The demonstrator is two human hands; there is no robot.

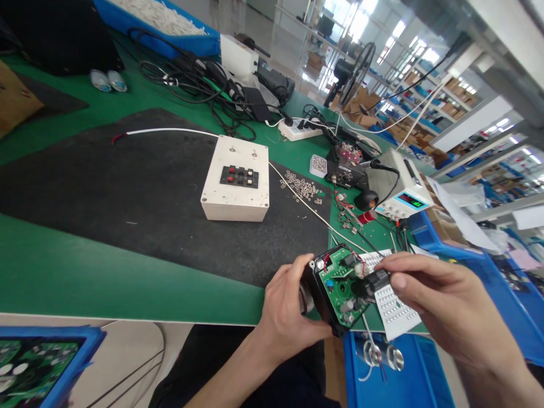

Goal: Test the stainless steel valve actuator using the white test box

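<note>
The left hand (284,309) grips a black housing (323,309) at the near edge of the green bench (51,266), its fingers and thumb closed around the casing from the left and from below. A green circuit board (334,286) sits in the open face of the housing, tilted toward the camera, with small components and thin red wires standing on it. The right hand (442,300) pinches a black part (377,281) between thumb and fingertips, right over the board's right side; whether that part is joined to the board cannot be told from this angle. A white sheet (397,309) with rows of small pieces or marks lies behind the black part, partly covered by the right hand. Below the bench edge, a blue bin (431,368) holds shiny round metal pieces (382,357) near a pale cable. On the black mat (127,192), well apart from the hands, stands a white box (238,207) with a panel of red, black and pale terminals on its top. Many small metal rings (301,187) lie scattered just beside the box, and farther right a power supply (403,192) with a lit display stands near a black soldering unit (346,174)
</note>
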